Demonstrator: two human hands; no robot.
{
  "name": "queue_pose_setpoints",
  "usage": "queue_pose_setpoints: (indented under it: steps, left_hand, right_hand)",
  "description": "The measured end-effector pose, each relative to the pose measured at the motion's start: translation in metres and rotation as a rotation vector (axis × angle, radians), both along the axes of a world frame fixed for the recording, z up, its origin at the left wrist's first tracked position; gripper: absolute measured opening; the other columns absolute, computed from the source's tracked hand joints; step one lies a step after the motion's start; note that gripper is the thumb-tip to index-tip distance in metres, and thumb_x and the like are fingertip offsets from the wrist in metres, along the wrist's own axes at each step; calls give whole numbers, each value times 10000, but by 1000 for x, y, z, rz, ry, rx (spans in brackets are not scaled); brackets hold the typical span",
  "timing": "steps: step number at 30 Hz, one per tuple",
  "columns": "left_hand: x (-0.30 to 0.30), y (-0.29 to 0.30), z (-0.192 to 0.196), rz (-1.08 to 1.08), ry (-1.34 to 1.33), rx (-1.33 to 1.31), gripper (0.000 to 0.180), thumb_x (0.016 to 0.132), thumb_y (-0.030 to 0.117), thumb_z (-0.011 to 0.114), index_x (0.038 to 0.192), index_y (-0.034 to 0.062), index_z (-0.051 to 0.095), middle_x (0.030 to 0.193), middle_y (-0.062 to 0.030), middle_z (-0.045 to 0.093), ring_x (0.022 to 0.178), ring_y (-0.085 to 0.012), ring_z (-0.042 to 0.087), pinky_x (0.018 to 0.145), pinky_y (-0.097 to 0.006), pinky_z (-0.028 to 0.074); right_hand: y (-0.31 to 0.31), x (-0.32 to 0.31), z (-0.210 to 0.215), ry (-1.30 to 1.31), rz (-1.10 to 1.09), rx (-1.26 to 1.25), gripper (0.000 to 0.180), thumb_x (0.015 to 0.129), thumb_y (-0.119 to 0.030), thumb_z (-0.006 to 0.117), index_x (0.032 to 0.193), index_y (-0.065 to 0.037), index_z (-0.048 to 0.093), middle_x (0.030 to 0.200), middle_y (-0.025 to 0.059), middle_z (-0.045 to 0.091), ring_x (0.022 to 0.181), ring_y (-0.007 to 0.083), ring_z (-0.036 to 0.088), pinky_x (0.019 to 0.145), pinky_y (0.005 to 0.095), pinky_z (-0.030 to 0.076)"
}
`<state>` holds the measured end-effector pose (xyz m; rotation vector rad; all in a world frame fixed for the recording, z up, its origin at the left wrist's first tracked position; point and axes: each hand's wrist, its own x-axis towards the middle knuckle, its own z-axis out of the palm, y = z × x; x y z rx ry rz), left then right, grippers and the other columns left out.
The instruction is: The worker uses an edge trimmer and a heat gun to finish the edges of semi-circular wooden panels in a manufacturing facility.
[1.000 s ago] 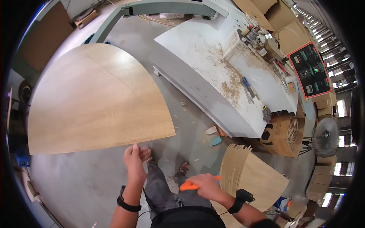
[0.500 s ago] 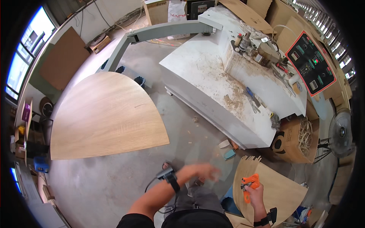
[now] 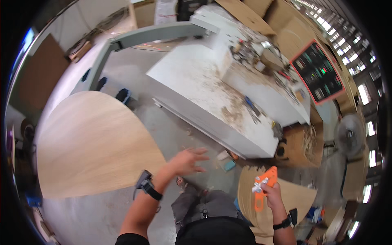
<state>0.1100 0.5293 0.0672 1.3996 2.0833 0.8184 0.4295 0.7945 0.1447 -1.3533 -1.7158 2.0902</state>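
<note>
Status: appears partway through panel work, judging only by present layout. Large wooden panel (image 3: 98, 151), flat at left: shows rounded outline and straight near edge, so probably cut to shape already; cannot tell whether finished, with blur hiding edge detail and support beneath mostly out of sight. Stack of wooden panels (image 3: 296, 200), lower right: sits well apart from large panel, with uneven, stepped edges toward upper left; looks like several sheets gathered together, but cannot tell whether worked or waiting. Right hand (image 3: 273, 194): holds orange tool (image 3: 268, 175) with silvery metal fittings, grip closed about its side; appears over stack in view, contact with sheets not confirmed. Left hand (image 3: 185, 162): grip wide, fingers spread, nothing held; hangs above floor (image 3: 94, 216) between large panel and white table (image 3: 190, 73), fingertips apart from both. Done, as far as visible: orange tool in hand, large panel lying alone. Left: cannot count or judge firmly; no contact between orange tool and large panel at this instant, hence no tool work under way there. On white table: wood shavings (image 3: 232, 116) and blue-handled tool (image 3: 250, 105), away from both hands.
</note>
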Motion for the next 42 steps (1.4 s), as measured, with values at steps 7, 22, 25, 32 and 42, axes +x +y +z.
queue_pose_setpoints:
  steps: [7, 22, 25, 32, 42]
  left_hand:
    - [-29, -85, 3, 686, 461, -227, 541, 832, 335, 636, 1322, 110, 588, 1528, -176, 361, 1471, -351, 193, 1172, -580, 129]
    - [223, -255, 10, 1259, 193, -554, 848, 835, 564, 618, 1460, 42, 381, 1547, -145, 330, 1472, -347, 207, 1154, -626, 81]
    - [199, -265, 8, 1290, 316, -539, 904, 813, 626, 620, 1454, 34, 386, 1520, -162, 365, 1466, -375, 203, 1146, -640, 83]
    - [220, -341, -69, 2234, 394, -274, 851, 830, 395, 683, 1463, -32, 306, 1500, -247, 325, 1434, -388, 243, 1175, -536, 163]
    - [232, -641, -91, 3254, -63, 1437, 386, 835, 141, 642, 1129, -102, 581, 963, -179, 653, 762, -361, 660, 703, -450, 561]
  right_hand:
    - [-16, -66, 3, 177, -4, -190, 621, 712, 135, 472, 1325, 33, 456, 1250, 166, 583, 1114, 290, 605, 987, 414, 478]
    - [-131, -256, -32, 57, 614, -277, 416, 822, 116, 479, 1209, -3, 578, 1023, 95, 663, 868, 204, 649, 687, 326, 531]
    - [-163, -305, -56, 98, 701, -229, 358, 867, 76, 498, 1201, -30, 568, 1009, 96, 659, 835, 189, 639, 671, 315, 523]
    - [-273, -461, -34, 280, 823, -255, 406, 892, 41, 430, 1268, -77, 529, 994, 104, 653, 827, 187, 625, 722, 333, 523]
    - [-458, -776, -57, 344, 1116, -192, 305, 972, -76, 367, 1219, -21, 537, 1062, 160, 639, 964, 275, 654, 888, 409, 535]
